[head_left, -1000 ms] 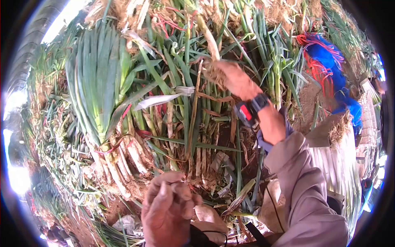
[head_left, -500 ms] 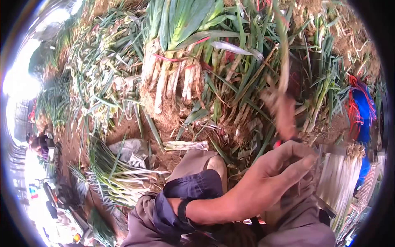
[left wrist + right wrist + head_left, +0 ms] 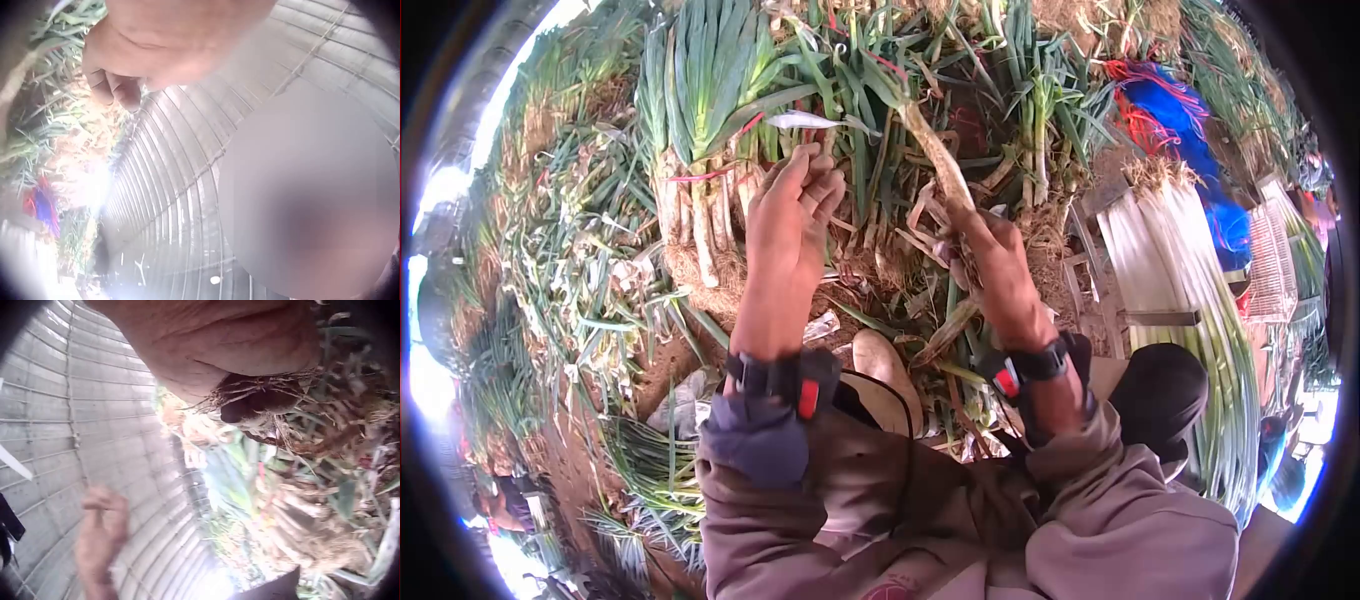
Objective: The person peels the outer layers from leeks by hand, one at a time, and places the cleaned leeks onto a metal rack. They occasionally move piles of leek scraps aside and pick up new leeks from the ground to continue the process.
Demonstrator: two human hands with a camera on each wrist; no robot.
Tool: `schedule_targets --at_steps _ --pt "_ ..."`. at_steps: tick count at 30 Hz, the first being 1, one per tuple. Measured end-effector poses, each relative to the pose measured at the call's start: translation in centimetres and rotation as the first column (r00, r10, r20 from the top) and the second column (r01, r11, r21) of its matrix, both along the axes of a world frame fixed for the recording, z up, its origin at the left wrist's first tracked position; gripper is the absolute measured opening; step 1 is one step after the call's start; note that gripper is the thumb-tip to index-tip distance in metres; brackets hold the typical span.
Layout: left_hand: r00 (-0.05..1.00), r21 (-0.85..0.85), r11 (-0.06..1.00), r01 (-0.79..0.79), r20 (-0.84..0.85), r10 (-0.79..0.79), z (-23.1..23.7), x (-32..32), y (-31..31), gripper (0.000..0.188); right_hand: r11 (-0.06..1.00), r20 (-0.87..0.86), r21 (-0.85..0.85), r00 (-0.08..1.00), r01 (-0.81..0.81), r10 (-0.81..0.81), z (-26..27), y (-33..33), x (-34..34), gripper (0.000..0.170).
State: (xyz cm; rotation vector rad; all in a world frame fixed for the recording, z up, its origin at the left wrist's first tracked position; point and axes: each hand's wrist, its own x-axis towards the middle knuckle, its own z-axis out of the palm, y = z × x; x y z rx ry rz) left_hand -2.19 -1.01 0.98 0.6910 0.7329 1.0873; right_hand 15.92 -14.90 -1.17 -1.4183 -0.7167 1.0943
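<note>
My right hand [image 3: 997, 265] grips a long onion stalk [image 3: 935, 150] near its root end, and the leafy part points up and away. In the right wrist view thin roots [image 3: 262, 394] stick out past the right hand [image 3: 231, 344]. Raised to the left of the stalk, my left hand [image 3: 788, 235] holds nothing that shows, its fingers loosely bent. The left wrist view shows the left hand [image 3: 156, 50] with its fingertips bent down. Behind the left hand lies a bundle of green onions [image 3: 710, 90] with a red tie [image 3: 700, 177] round its stems.
Peeled white stalks [image 3: 1165, 240] lie in a stack at the right, by a blue bundle [image 3: 1175, 130] with red strings. More loose green onions [image 3: 1040, 100] cover the ground ahead. Trimmed leaves [image 3: 570, 260] are heaped at the left, and a pale plastic bag [image 3: 685, 400] lies below.
The view swung toward the left heap and back. My left hand has risen from low in the view to beside the bundle; my right hand has come nearer with the stalk.
</note>
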Motion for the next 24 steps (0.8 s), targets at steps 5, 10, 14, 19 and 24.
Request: schedule_targets --at_steps 5,10,14,19,24 --pt "0.956 -0.134 0.991 -0.002 -0.29 -0.037 -4.6 2.2 3.3 0.041 0.998 0.064 0.051 0.997 0.028 -0.031 2.6 -6.7 -3.6 0.037" --pt "0.928 -0.271 0.955 0.118 -0.311 -0.203 -6.2 6.4 4.0 0.05 0.995 0.087 0.032 0.992 -0.091 0.088 0.9 -12.9 -6.1 0.035" --pt "0.979 -0.255 0.957 0.14 -0.107 -0.172 -6.1 8.0 3.7 0.035 0.961 0.586 -0.133 0.762 -0.244 0.275 0.3 -16.0 -4.2 0.045" --pt "0.998 -0.138 0.99 0.022 0.056 -0.014 -2.8 6.9 3.9 0.029 0.974 0.814 0.021 0.569 -0.227 0.115 -5.2 -15.5 -2.1 0.049" --pt "0.979 -0.085 0.993 0.085 0.19 -0.068 -2.9 4.6 5.4 0.042 0.943 0.766 -0.174 0.562 -0.285 0.311 -10.6 -13.1 -0.9 0.039"
